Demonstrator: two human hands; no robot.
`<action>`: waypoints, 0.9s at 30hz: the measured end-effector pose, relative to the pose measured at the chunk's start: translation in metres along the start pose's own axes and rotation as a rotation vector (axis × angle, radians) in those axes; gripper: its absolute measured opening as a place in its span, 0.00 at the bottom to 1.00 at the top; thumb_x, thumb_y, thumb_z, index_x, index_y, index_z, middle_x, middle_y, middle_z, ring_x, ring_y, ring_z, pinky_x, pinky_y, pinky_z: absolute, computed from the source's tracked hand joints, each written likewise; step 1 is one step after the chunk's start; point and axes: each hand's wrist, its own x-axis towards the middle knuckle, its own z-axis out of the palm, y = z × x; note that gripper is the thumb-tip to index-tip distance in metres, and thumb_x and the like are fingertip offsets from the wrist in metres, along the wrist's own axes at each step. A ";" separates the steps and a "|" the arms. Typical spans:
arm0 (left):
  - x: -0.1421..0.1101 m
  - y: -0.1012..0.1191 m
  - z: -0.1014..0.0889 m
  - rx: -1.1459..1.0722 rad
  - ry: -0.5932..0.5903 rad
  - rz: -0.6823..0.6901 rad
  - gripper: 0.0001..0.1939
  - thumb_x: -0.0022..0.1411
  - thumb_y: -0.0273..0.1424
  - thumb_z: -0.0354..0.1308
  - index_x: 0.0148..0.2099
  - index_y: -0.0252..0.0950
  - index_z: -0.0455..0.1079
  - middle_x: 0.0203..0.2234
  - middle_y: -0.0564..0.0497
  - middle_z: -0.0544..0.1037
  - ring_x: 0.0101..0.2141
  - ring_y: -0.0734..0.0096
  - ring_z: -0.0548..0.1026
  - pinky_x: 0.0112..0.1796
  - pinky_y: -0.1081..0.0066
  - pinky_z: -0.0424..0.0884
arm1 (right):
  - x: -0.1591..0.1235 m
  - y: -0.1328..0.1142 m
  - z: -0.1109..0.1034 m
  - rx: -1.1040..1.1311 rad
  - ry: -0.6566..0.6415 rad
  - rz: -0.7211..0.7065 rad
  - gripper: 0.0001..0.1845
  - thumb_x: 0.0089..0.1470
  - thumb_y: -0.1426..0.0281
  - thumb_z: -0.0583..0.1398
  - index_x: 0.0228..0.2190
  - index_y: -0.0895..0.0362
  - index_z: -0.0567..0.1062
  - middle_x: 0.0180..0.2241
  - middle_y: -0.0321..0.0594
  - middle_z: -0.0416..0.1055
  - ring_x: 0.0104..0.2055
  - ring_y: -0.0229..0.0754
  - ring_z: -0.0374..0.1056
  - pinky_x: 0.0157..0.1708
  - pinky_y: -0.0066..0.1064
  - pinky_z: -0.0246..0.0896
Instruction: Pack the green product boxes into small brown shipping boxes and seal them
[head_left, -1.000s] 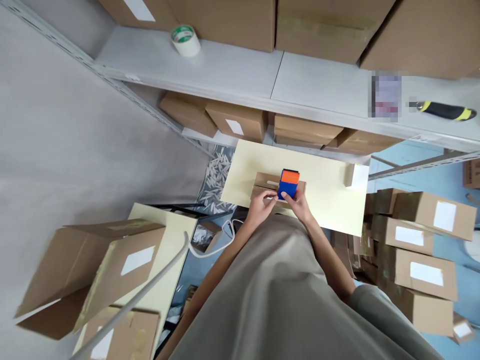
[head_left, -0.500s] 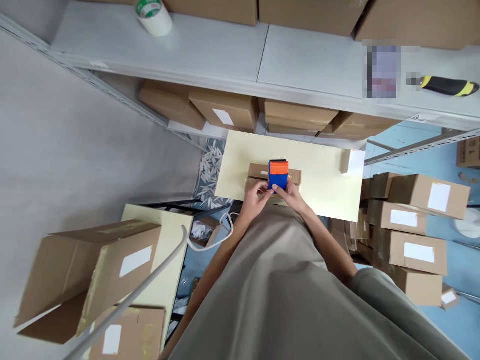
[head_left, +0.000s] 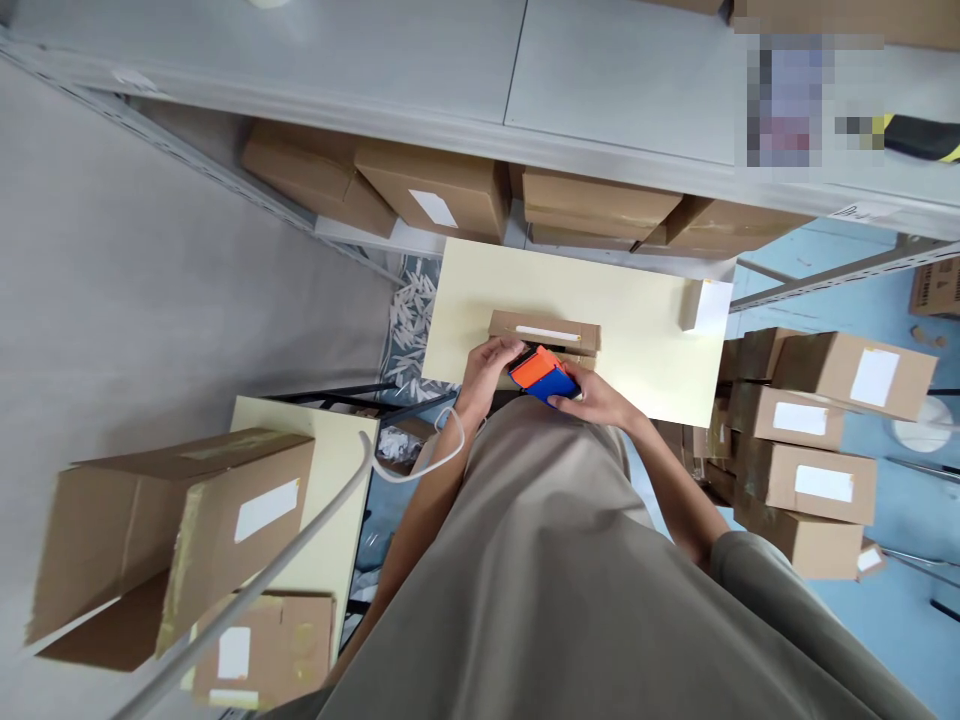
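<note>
A small blue-and-orange box-like item (head_left: 543, 377) with a dark ribbed end is tilted just in front of my body. My right hand (head_left: 598, 398) is closed around its lower right side, thumb over the blue face. At the dark upper-left end, my left hand (head_left: 487, 372) has its fingers bent together against the edge; its thumb is mostly hidden. Behind the item, a small open cardboard box (head_left: 546, 327) with a white strip lies on the cream tabletop (head_left: 645, 345).
A small white box (head_left: 709, 306) stands at the table's right end. Grey shelving (head_left: 405, 90) with cartons spans the far side. Stacked cartons (head_left: 817, 400) are on the right. An open carton (head_left: 247, 520) sits on a left side table, with a pale cable (head_left: 300, 560) passing before it.
The blue-and-orange item has turned from upright to tilted left. My left hand has shifted from its lower edge to its dark end. The view has moved slightly downward.
</note>
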 end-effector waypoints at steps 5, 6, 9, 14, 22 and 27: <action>-0.002 -0.007 -0.002 0.043 -0.023 -0.021 0.17 0.57 0.47 0.73 0.36 0.38 0.81 0.34 0.50 0.83 0.38 0.64 0.80 0.41 0.67 0.74 | -0.003 -0.006 -0.008 -0.088 0.004 0.061 0.28 0.62 0.42 0.64 0.44 0.54 0.76 0.35 0.40 0.76 0.35 0.48 0.70 0.37 0.40 0.68; -0.002 -0.009 -0.003 0.048 -0.025 -0.018 0.17 0.58 0.47 0.73 0.37 0.38 0.81 0.35 0.50 0.84 0.39 0.63 0.80 0.41 0.67 0.75 | -0.003 -0.006 -0.010 -0.106 0.008 0.065 0.30 0.62 0.40 0.64 0.43 0.54 0.76 0.34 0.40 0.76 0.34 0.48 0.70 0.36 0.39 0.67; -0.004 -0.018 -0.002 0.060 -0.034 -0.006 0.17 0.59 0.47 0.72 0.38 0.37 0.82 0.36 0.48 0.86 0.40 0.62 0.81 0.44 0.65 0.77 | -0.002 -0.008 -0.018 -0.171 0.000 0.047 0.33 0.62 0.36 0.62 0.44 0.55 0.77 0.35 0.40 0.78 0.36 0.49 0.72 0.37 0.38 0.67; -0.009 -0.035 0.003 0.031 0.069 0.008 0.21 0.55 0.50 0.75 0.35 0.37 0.82 0.32 0.49 0.85 0.34 0.65 0.79 0.39 0.66 0.77 | -0.005 -0.029 -0.034 -0.272 -0.099 0.126 0.35 0.64 0.34 0.60 0.42 0.54 0.79 0.33 0.39 0.79 0.34 0.47 0.73 0.34 0.35 0.65; 0.011 -0.030 -0.043 -0.083 0.320 0.104 0.22 0.56 0.51 0.78 0.36 0.37 0.80 0.25 0.53 0.78 0.26 0.75 0.73 0.30 0.73 0.72 | -0.013 -0.084 -0.084 -0.462 -0.225 0.254 0.38 0.61 0.31 0.60 0.30 0.53 0.74 0.25 0.36 0.74 0.27 0.41 0.69 0.27 0.32 0.56; 0.031 -0.037 -0.053 -0.093 0.383 0.141 0.20 0.60 0.48 0.77 0.37 0.37 0.80 0.25 0.54 0.77 0.26 0.76 0.73 0.31 0.74 0.71 | 0.019 -0.100 -0.094 -0.541 -0.230 0.273 0.39 0.59 0.28 0.61 0.31 0.53 0.74 0.25 0.38 0.75 0.28 0.43 0.71 0.28 0.32 0.58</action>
